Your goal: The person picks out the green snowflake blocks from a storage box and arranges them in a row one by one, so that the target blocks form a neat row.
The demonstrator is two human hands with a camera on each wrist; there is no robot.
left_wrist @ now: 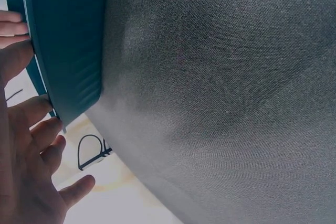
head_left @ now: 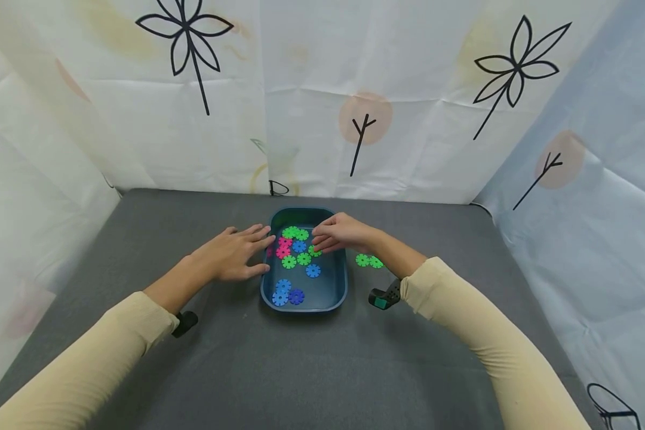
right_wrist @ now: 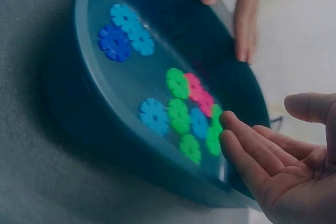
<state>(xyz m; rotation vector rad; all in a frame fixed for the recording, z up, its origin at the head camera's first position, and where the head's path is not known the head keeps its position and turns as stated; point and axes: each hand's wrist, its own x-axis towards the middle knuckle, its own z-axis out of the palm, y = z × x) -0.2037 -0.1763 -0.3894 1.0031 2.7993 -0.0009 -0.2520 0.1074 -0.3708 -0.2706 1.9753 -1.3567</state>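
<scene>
on the bench sits a blue tray; the left grip, spread and empty, touches its rim, where pressing could tip it; the right grip, loose and empty, could brush and scatter the discs inside.

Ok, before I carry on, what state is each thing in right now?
Tray: upright on the grey table, pieces inside.
Left hand: fingers extended, at the tray's left rim.
Right hand: over the tray's right side, no piece visible in it.
Pink pieces: in the tray, left side.
Dark blue piece: in the tray, near end.
Loose green pieces: outside the tray, right of it.
Cloth backdrop: hanging, creased.
</scene>
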